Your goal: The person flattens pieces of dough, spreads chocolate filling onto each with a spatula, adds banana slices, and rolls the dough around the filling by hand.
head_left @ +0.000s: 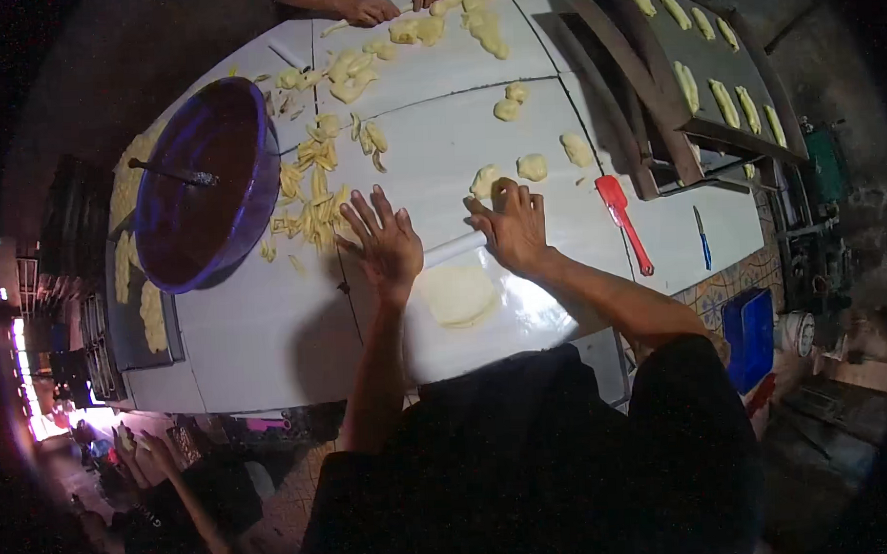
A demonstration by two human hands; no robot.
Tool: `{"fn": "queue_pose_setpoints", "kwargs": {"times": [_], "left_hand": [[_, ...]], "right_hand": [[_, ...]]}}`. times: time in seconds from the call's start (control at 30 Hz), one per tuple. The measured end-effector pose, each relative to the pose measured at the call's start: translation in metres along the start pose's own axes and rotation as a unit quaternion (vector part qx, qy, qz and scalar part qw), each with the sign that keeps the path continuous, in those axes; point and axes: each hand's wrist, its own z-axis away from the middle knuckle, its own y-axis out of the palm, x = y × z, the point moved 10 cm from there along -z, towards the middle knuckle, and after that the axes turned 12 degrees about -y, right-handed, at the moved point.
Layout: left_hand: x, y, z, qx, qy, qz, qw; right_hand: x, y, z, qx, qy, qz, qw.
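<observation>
My left hand [384,242] and my right hand [512,226] press flat on a white rolling pin [452,249] that lies across the white table [260,332]. Both hands have their fingers spread over the pin's ends. Just in front of the pin lies a flattened round of pale dough [456,294]. A few small dough lumps [531,166] sit just beyond my right hand.
A large purple bowl [202,183] with a spoon stands at the left, beside a heap of shaped dough strips [314,198]. A red scraper [623,222] and a blue pen [703,239] lie at the right. A tray of dough pieces [715,72] sits far right. Another person's hands [371,6] work at the far edge.
</observation>
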Motion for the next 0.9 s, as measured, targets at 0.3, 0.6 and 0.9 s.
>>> {"fn": "queue_pose_setpoints", "kwargs": {"times": [0.3, 0.6, 0.9], "left_hand": [[-0.073, -0.023, 0.009, 0.285, 0.110, 0.210, 0.929], [0.019, -0.088, 0.055, 0.047, 0.012, 0.100, 0.994], [0.157, -0.127, 0.156, -0.024, -0.252, -0.138, 0.957]], "right_hand": [[-0.143, -0.099, 0.082, -0.153, 0.159, -0.056, 0.974], [-0.196, -0.057, 0.138, 0.012, 0.268, -0.086, 0.959], [0.129, -0.100, -0.151, 0.057, -0.176, -0.240, 0.953]]}}
